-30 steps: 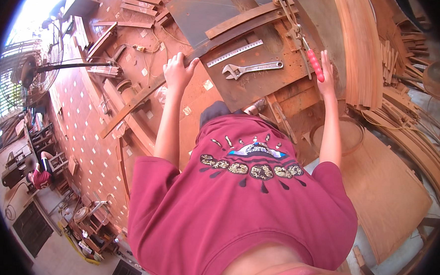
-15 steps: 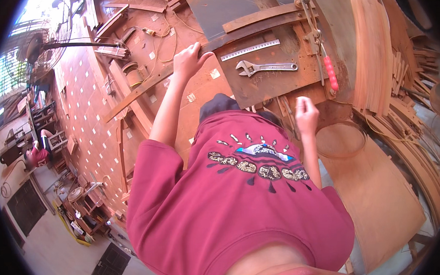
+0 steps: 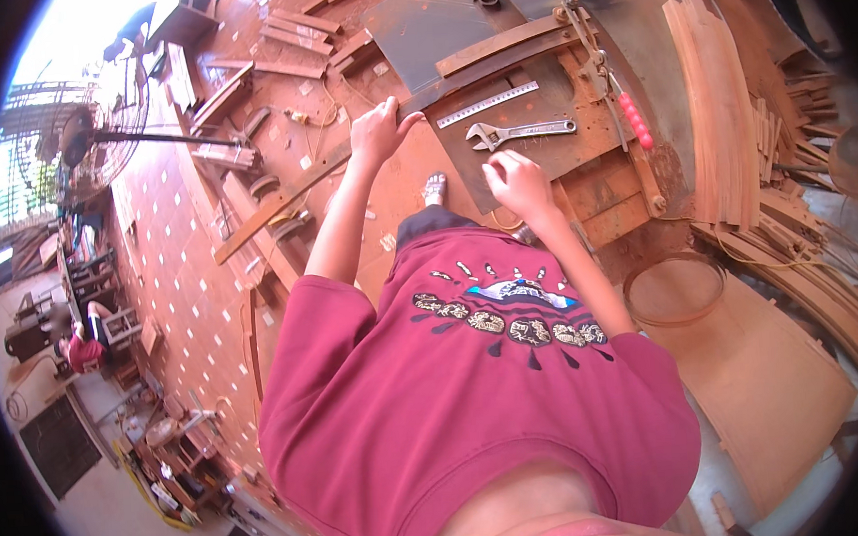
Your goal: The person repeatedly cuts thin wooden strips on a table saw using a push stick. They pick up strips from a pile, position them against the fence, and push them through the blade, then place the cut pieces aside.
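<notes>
Brown wooden bar (image 3: 285,206) juts past the worktop's (image 3: 475,180) left edge; left hand (image 3: 375,133) grasps it beside that edge, right hand (image 3: 519,186) is at the near edge by the wrench (image 3: 538,129), fingers loosely curled, can't tell if holding anything. Likely stiff, light-ish but unwieldy, maybe slippery with dust; best held near that edge. Left hand and forearm hide part, so continuation across the worktop is unclear.

Glaring daylight (image 3: 77,39) at upper left, strong fisheye bending toward edges
</notes>
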Demonstrator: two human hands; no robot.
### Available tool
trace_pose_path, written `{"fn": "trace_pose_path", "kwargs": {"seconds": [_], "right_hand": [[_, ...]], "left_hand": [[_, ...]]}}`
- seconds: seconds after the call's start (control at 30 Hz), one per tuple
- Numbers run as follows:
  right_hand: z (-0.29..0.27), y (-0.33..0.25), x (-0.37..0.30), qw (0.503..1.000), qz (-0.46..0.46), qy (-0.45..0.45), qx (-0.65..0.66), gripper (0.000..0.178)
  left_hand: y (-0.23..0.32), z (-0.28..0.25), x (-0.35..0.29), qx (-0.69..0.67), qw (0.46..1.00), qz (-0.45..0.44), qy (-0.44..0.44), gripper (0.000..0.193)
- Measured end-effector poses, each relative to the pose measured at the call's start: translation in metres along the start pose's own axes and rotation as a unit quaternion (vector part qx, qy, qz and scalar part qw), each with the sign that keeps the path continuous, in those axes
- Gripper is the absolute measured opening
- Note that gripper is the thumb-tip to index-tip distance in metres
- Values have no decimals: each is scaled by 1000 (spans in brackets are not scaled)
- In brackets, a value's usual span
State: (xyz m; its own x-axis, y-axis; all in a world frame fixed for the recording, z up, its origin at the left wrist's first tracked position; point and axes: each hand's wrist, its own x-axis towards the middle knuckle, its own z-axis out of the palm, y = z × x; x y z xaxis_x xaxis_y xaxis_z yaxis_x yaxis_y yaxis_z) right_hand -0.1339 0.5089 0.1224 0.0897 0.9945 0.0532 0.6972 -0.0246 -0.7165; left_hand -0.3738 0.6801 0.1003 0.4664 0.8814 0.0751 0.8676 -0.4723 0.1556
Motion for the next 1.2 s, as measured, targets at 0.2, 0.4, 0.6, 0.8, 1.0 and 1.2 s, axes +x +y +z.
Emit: {"fn": "trace_pose_path", "kwargs": {"seconds": [0.2,0.4,0.6,0.8,1.0,1.2], "right_hand": [[76,-44,107,962,-235,120,-75,37],[132,-94,170,938,-201,-189,-211,46],[154,-78,189,944,-257,-74,-192,52],[154,-81,190,947,-237,-95,-196,59],[159,-88,182,949,-238,-87,-187,59],[161,-84,176,953,-246,-68,-163,55]], "left_hand": [[-35,-8,0,-105,988,39,105,53],[-142,-28,-74,-55,988,-136,-42,62],[-155,-27,-73,-18,985,-165,-34,69],[-160,-20,-69,5,987,-156,-30,70],[-160,-26,-75,11,984,-172,-44,70],[-158,-27,-83,46,984,-163,-63,70]]}}
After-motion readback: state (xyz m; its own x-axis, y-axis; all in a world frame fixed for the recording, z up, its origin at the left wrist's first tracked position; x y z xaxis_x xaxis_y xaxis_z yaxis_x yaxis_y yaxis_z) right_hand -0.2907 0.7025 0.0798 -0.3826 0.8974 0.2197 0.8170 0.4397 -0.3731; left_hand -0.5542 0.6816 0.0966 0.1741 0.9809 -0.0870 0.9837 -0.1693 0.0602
